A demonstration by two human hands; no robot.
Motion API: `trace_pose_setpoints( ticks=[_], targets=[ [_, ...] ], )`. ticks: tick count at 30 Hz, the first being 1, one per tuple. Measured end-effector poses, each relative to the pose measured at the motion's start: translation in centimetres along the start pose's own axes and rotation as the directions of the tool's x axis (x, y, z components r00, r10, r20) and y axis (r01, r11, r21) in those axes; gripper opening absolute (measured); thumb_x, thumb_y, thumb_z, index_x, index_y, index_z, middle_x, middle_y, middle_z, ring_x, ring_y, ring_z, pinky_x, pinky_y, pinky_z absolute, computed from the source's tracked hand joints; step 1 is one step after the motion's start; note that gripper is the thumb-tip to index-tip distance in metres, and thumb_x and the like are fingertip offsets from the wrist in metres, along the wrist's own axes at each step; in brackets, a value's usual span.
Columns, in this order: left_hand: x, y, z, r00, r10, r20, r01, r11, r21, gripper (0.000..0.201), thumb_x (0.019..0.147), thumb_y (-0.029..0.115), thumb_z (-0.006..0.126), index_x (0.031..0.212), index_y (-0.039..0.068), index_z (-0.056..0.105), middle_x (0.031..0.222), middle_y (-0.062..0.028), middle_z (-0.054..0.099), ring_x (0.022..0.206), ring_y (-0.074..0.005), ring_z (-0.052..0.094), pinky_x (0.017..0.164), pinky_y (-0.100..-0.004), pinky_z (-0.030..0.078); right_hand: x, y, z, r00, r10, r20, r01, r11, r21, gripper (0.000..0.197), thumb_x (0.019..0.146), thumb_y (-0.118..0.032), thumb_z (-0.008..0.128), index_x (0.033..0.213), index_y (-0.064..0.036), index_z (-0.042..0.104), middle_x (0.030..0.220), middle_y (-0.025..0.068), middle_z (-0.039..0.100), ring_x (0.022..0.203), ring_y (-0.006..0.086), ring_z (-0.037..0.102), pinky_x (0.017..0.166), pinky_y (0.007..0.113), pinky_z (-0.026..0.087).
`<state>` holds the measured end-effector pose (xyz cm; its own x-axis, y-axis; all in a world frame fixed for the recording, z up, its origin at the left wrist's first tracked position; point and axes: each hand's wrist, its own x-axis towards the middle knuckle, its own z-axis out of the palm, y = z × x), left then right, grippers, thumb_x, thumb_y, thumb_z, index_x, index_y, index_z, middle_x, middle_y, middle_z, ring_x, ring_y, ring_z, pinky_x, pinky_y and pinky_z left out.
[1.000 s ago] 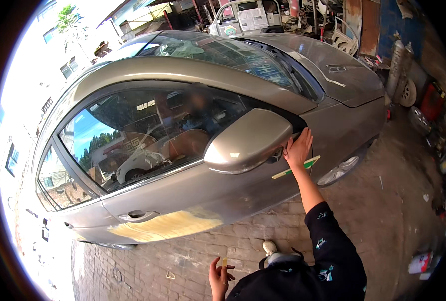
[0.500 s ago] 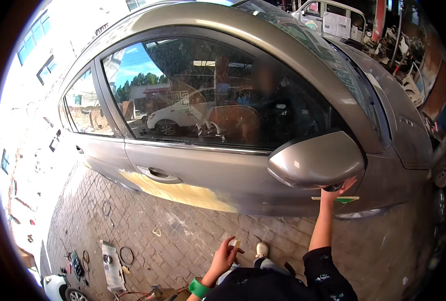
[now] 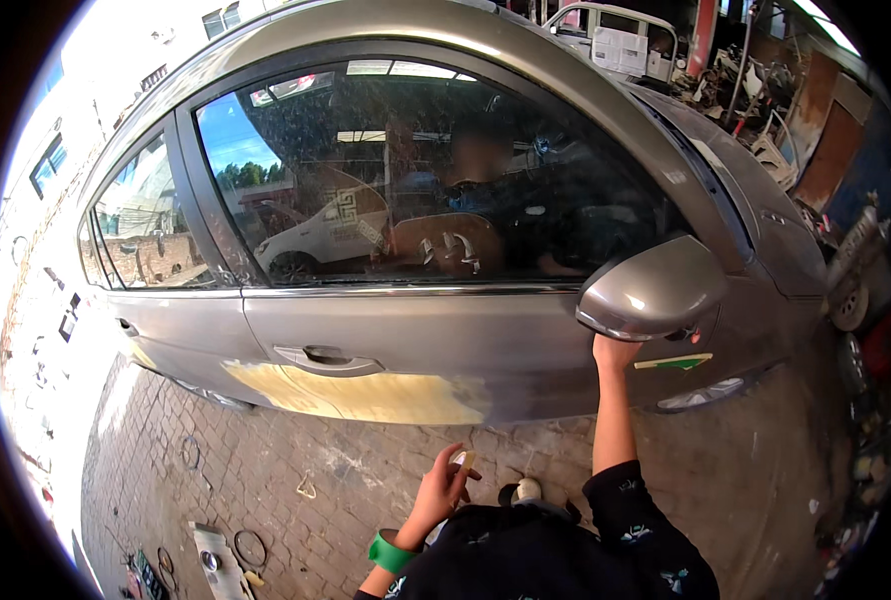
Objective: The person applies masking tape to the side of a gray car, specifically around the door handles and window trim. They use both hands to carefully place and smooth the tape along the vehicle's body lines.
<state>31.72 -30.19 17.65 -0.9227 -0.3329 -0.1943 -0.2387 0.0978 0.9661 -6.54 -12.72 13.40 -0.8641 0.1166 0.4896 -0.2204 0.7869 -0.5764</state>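
A bronze-grey side mirror (image 3: pixel 653 290) stands out from the front door (image 3: pixel 445 330) of a car. My right hand (image 3: pixel 617 350) reaches up under its housing; most of the fingers are hidden behind it, so their grip does not show. A green and cream strip (image 3: pixel 673 362) sticks to the body just below the mirror. Low in front of me, my left hand (image 3: pixel 445 487) is closed on a small pale-yellow piece (image 3: pixel 462 459), too small to name surely. Round my left wrist sits a wide green ring (image 3: pixel 392 551), like a tape roll.
A pale-yellow patch (image 3: pixel 355 392) covers the lower door below the door handle (image 3: pixel 327 360). Hoops and a long pale panel (image 3: pixel 220 565) lie on the paving at lower left. Scrap parts (image 3: pixel 765 130) are heaped at right, near a white van (image 3: pixel 615 40).
My view has shifted. The mirror looks narrower and turned, and my right hand has gone further behind it, its fingers now mostly out of sight. The left hand keeps the pale-yellow piece.
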Motion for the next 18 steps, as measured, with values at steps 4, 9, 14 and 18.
trace_pose_setpoints(
  ticks=[4,9,14,18],
  targets=[
    [-0.2,-1.7,-4.3,0.999,0.017,-0.027,-0.019,0.998,-0.062,0.045,0.102,0.004,0.050,0.144,0.001,0.035,0.095,-0.0127,0.073,0.058,-0.0135,0.063,0.053,-0.0267,0.049,1.0,0.5,0.1,1.000,0.017,0.020,-0.014,0.994,-0.112,0.071,0.097,-0.050,0.048,0.149,-0.0027,0.038,0.153,0.0232,0.038,0.146,0.0415,0.026,0.120,0.055,0.013],
    [-1.4,-4.3,-9.2,0.998,0.022,-0.062,-0.028,0.995,-0.096,0.043,0.101,0.004,0.049,0.143,0.001,0.037,0.093,-0.0134,0.072,0.057,-0.0137,0.063,0.051,-0.0266,0.048,-0.5,-1.9,-0.2,0.998,-0.001,0.070,0.014,0.984,-0.179,0.072,0.099,-0.047,0.047,0.152,-0.0008,0.031,0.158,0.0229,0.030,0.148,0.0415,0.019,0.122,0.054,0.009],
    [-2.2,-5.4,-12.9,0.999,0.014,-0.040,-0.018,0.994,-0.108,0.043,0.100,0.003,0.051,0.141,0.001,0.040,0.090,-0.0121,0.073,0.057,-0.0134,0.063,0.055,-0.0273,0.051,-6.0,-11.9,0.2,0.985,-0.163,0.061,0.169,0.979,-0.113,0.085,0.097,-0.048,0.051,0.152,0.0094,0.021,0.159,0.0292,0.020,0.149,0.0422,0.016,0.123,0.052,0.009],
    [-2.5,-6.3,-15.5,0.998,-0.015,-0.057,0.008,0.994,-0.113,0.042,0.100,0.001,0.049,0.141,0.000,0.040,0.088,-0.0125,0.072,0.057,-0.0128,0.062,0.053,-0.0264,0.049,-7.8,-14.9,1.4,0.954,-0.277,0.113,0.282,0.959,-0.029,0.087,0.096,-0.045,0.054,0.152,0.0106,0.017,0.161,0.0284,0.016,0.150,0.0415,0.014,0.124,0.050,0.009]
  ],
)
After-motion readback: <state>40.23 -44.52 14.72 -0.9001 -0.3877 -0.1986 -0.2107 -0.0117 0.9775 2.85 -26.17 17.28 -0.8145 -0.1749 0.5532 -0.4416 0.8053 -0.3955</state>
